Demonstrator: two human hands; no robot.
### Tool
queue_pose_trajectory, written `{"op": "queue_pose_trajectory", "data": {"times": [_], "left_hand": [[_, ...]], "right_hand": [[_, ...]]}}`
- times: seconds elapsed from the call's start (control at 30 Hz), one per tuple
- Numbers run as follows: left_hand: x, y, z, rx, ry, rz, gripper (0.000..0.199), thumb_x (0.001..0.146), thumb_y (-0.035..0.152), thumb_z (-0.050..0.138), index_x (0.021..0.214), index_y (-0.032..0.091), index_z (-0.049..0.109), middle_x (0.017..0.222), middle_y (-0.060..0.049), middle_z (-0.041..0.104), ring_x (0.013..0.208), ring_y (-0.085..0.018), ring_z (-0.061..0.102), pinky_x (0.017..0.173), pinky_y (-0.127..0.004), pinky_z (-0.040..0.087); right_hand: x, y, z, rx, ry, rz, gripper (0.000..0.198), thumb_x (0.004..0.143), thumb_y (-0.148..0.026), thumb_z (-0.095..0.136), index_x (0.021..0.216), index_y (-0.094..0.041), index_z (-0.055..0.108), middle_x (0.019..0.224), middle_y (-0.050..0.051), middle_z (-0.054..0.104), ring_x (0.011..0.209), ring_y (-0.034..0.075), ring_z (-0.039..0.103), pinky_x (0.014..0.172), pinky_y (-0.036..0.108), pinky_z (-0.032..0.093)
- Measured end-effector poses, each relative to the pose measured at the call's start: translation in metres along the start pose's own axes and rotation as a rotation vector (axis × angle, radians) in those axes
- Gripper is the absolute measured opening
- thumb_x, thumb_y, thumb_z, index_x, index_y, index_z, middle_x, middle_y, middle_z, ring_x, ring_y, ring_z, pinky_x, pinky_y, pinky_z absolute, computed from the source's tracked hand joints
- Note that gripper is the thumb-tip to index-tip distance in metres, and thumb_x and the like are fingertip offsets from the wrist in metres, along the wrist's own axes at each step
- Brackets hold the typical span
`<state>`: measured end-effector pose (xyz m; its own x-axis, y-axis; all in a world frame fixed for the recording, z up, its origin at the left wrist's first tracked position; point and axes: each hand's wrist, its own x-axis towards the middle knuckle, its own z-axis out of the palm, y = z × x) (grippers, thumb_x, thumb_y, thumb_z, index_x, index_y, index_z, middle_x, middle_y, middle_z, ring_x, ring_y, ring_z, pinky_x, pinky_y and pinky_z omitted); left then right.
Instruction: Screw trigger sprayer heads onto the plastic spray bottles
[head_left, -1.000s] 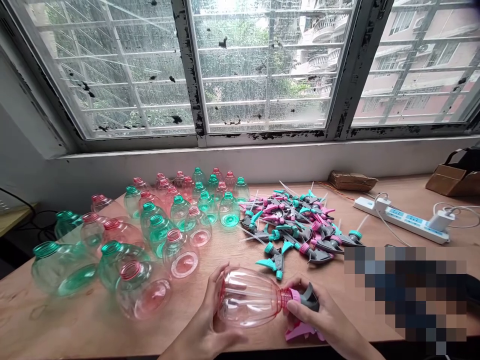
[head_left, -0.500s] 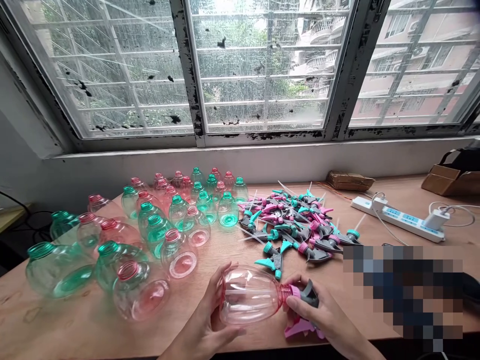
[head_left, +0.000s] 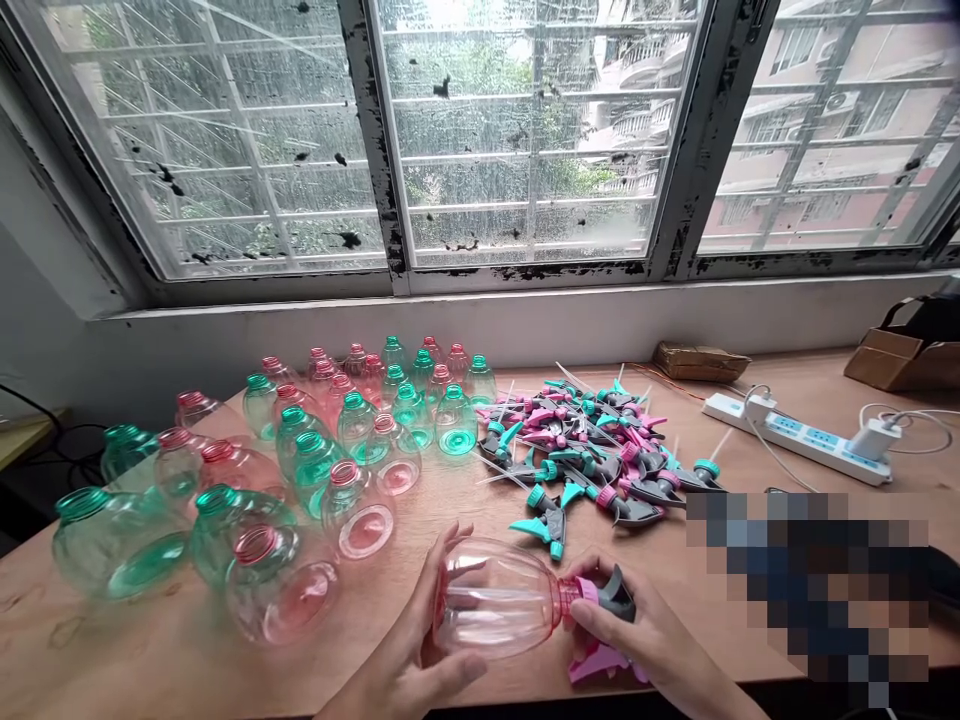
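A clear pink spray bottle [head_left: 496, 598] lies on its side between my two hands, its neck pointing right. My left hand [head_left: 420, 630] cups the base of the bottle, fingers behind and thumb in front. At the neck, my right hand [head_left: 630, 620] grips the pink collar of a grey and pink trigger sprayer [head_left: 600, 660], which sits on the bottle's mouth. The pink trigger hangs below my right fingers. Whether the collar is fully threaded I cannot tell.
Many open-topped pink and green bottles [head_left: 300, 450] stand on the left of the wooden table [head_left: 420, 690]. A heap of trigger sprayers [head_left: 592, 435] lies beyond my hands. At right are a white power strip [head_left: 795, 438], a brown packet [head_left: 701, 362], a cardboard box [head_left: 900, 358] and a pixelated patch.
The bottle and my left hand have shifted slightly down and left. My right hand has stayed closed at the neck, its fingers moving only a little around the collar.
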<state>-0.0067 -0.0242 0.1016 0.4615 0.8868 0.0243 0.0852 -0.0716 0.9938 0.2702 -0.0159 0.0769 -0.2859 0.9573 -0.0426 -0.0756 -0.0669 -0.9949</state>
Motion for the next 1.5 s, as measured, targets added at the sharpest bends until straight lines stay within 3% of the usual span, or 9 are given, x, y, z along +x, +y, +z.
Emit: {"op": "queue_pose_trajectory", "data": {"times": [0.23, 0.43, 0.57, 0.73, 0.9, 1.1, 1.23, 1.37, 1.5], "left_hand": [[0.0, -0.001, 0.003, 0.129, -0.008, 0.075, 0.09, 0.09, 0.039, 0.067, 0.155, 0.043, 0.005, 0.168, -0.004, 0.012, 0.15, -0.033, 0.025, 0.12, -0.043, 0.031], [0.003, -0.007, 0.002, 0.153, -0.01, 0.081, 0.097, 0.088, 0.043, 0.068, 0.156, 0.038, -0.001, 0.169, -0.007, 0.008, 0.154, -0.034, 0.013, 0.124, -0.05, 0.016], [0.007, -0.013, -0.001, 0.165, -0.062, 0.187, 0.087, 0.092, 0.045, 0.061, 0.154, 0.047, 0.0, 0.168, -0.006, 0.007, 0.148, -0.038, 0.029, 0.115, -0.051, 0.036], [0.002, -0.009, 0.003, 0.093, 0.0, 0.075, 0.12, 0.074, 0.047, 0.081, 0.154, 0.046, -0.008, 0.168, -0.007, 0.011, 0.147, -0.037, 0.031, 0.12, -0.05, 0.029], [-0.001, -0.002, 0.004, -0.022, -0.014, 0.069, 0.095, 0.082, 0.051, 0.072, 0.155, 0.045, 0.011, 0.169, -0.002, 0.008, 0.149, -0.035, 0.028, 0.121, -0.049, 0.028], [0.001, -0.001, 0.001, 0.126, -0.016, 0.034, 0.089, 0.091, 0.038, 0.066, 0.152, 0.053, 0.003, 0.169, 0.005, 0.008, 0.155, -0.029, 0.01, 0.125, -0.046, 0.017], [0.0, -0.005, -0.001, 0.136, -0.019, 0.027, 0.103, 0.084, 0.043, 0.074, 0.154, 0.047, 0.0, 0.17, 0.003, 0.002, 0.156, -0.03, 0.004, 0.126, -0.051, 0.005], [0.0, -0.002, 0.0, -0.008, -0.014, -0.017, 0.092, 0.085, 0.052, 0.068, 0.157, 0.036, 0.012, 0.171, -0.001, 0.003, 0.155, -0.032, 0.011, 0.125, -0.05, 0.014], [0.0, 0.0, 0.002, 0.018, 0.015, -0.019, 0.094, 0.085, 0.04, 0.072, 0.156, 0.041, 0.011, 0.17, -0.001, 0.008, 0.152, -0.032, 0.022, 0.124, -0.047, 0.02]], "right_hand": [[0.001, -0.001, 0.001, 0.014, 0.006, -0.013, 0.038, 0.081, -0.049, 0.076, 0.092, -0.016, 0.062, 0.066, -0.001, 0.069, 0.057, 0.013, 0.061, 0.053, 0.023, 0.043], [0.001, 0.0, 0.001, 0.045, -0.006, -0.012, 0.038, 0.08, -0.048, 0.077, 0.092, -0.016, 0.061, 0.065, -0.002, 0.068, 0.054, 0.012, 0.057, 0.05, 0.023, 0.041], [0.002, 0.002, 0.0, 0.036, -0.008, -0.024, 0.039, 0.079, -0.048, 0.077, 0.095, -0.015, 0.062, 0.066, -0.001, 0.068, 0.056, 0.013, 0.059, 0.052, 0.023, 0.042], [0.001, 0.001, 0.0, 0.041, -0.014, -0.012, 0.04, 0.08, -0.048, 0.077, 0.095, -0.015, 0.061, 0.065, -0.001, 0.069, 0.056, 0.014, 0.06, 0.053, 0.024, 0.044], [0.0, -0.002, 0.001, 0.013, -0.003, -0.005, 0.039, 0.079, -0.049, 0.077, 0.093, -0.016, 0.061, 0.065, -0.001, 0.069, 0.056, 0.014, 0.059, 0.051, 0.024, 0.042], [0.001, -0.003, 0.002, 0.021, 0.036, -0.013, 0.038, 0.081, -0.05, 0.074, 0.093, -0.016, 0.061, 0.063, -0.002, 0.07, 0.055, 0.014, 0.06, 0.052, 0.025, 0.044], [0.001, -0.003, 0.002, 0.029, 0.025, -0.014, 0.039, 0.081, -0.049, 0.075, 0.093, -0.016, 0.062, 0.064, -0.001, 0.07, 0.057, 0.015, 0.061, 0.055, 0.026, 0.046], [0.0, -0.004, 0.003, 0.037, 0.016, 0.004, 0.039, 0.079, -0.049, 0.077, 0.093, -0.016, 0.061, 0.063, -0.002, 0.069, 0.055, 0.014, 0.059, 0.052, 0.025, 0.044], [0.0, -0.004, 0.003, 0.049, 0.028, -0.003, 0.038, 0.08, -0.049, 0.076, 0.092, -0.016, 0.061, 0.062, -0.001, 0.071, 0.055, 0.014, 0.061, 0.052, 0.024, 0.045]]}}
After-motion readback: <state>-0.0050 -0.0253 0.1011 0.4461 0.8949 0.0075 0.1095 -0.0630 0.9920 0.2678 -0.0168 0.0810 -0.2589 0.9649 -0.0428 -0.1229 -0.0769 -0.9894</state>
